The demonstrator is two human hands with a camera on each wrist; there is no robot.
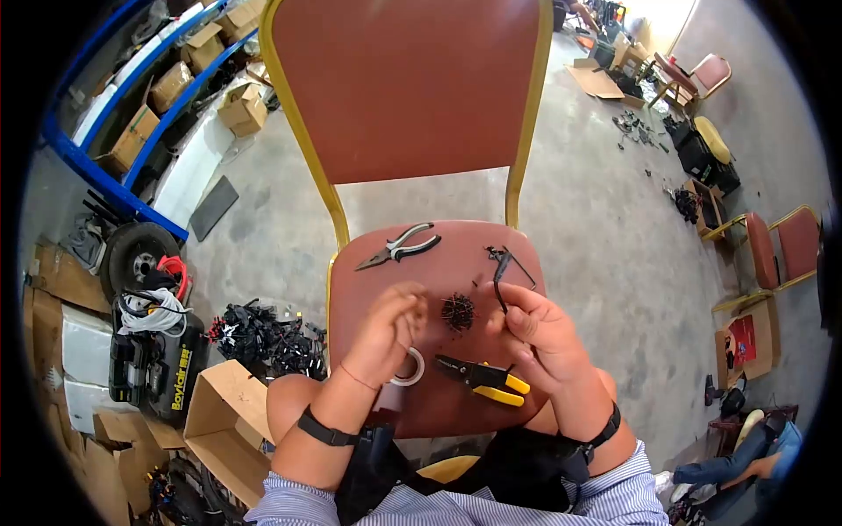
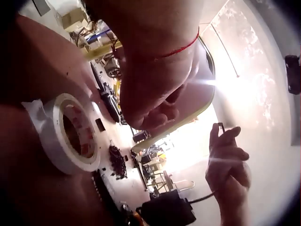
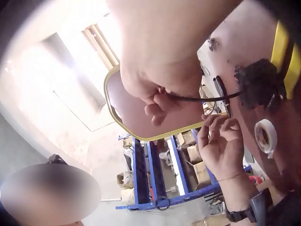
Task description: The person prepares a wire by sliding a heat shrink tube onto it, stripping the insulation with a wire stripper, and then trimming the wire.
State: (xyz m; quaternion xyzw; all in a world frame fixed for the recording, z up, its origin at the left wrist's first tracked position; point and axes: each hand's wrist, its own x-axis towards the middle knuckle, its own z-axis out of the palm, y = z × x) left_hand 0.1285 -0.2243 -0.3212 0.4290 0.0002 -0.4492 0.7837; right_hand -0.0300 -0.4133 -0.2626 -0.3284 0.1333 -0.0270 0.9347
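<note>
My right hand (image 1: 545, 337) pinches a short black cable (image 1: 497, 287) between thumb and fingertips, over the right side of the chair seat (image 1: 368, 342). In the right wrist view the cable (image 3: 204, 100) curves out from the fingers. My left hand (image 1: 386, 329) hovers over the seat's left side, fingers loosely curled and holding nothing. Between the hands lies a pile of small black parts (image 1: 457, 312). A roll of white tape (image 1: 420, 366) sits beside the left wrist. Yellow-handled wire strippers (image 1: 491, 379) lie near the right wrist; grey-and-black pliers (image 1: 402, 245) lie farther back.
The chair's red backrest (image 1: 408, 88) rises behind the seat. An open cardboard box (image 1: 219, 399) and a heap of black parts (image 1: 263, 342) are on the floor at left. Blue shelving (image 1: 96, 162) holds boxes. Chairs (image 1: 761, 250) stand at right, near a seated person (image 1: 737, 469).
</note>
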